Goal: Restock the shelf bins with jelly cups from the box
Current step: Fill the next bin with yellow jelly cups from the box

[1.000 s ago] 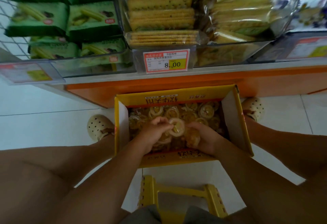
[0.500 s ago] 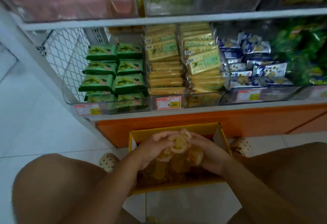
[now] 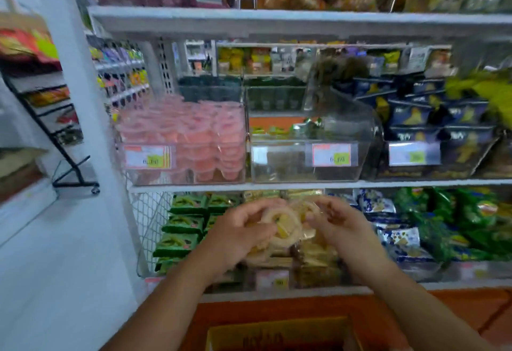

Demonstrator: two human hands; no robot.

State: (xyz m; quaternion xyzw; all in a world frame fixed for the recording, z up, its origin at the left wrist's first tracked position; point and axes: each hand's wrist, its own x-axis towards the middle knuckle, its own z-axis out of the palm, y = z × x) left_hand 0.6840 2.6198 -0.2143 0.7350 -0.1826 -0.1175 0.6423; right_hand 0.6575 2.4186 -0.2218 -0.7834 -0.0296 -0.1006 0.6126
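A cluster of yellow jelly cups point(image 3: 282, 226) was held in mid-air, the left hand point(image 3: 238, 231) and right hand point(image 3: 340, 223) curled round it, just below a clear bin point(image 3: 310, 162) on the shelf. The yellow box point(image 3: 279, 334) sat underneath.

One head-worn view (wide-angle), close, toward the shelf bins point(image 3: 291, 169).
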